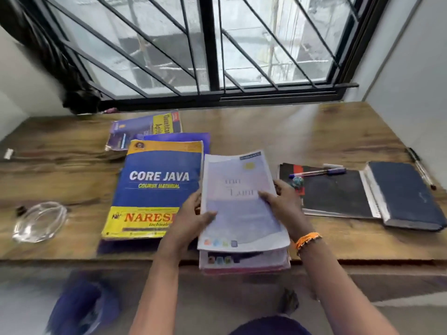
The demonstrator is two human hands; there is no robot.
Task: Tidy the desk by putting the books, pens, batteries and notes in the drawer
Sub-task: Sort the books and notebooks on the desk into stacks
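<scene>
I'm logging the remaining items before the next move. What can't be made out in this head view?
- Drawer: not seen; the desk front edge is blurred, and nothing below it reads clearly.
- Stack of booklets: cover text is motion-blurred; the left hand and right hand hide its sides.
- Purple book: mostly under the Core Java book.
- Batteries: none identifiable.

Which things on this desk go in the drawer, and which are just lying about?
For the drawer: stack of notebooks held in both hands, Core Java book, aptitude book, black notebook, dark diary, blue pen.

Lying about: clear glass dish, white connector.
</scene>
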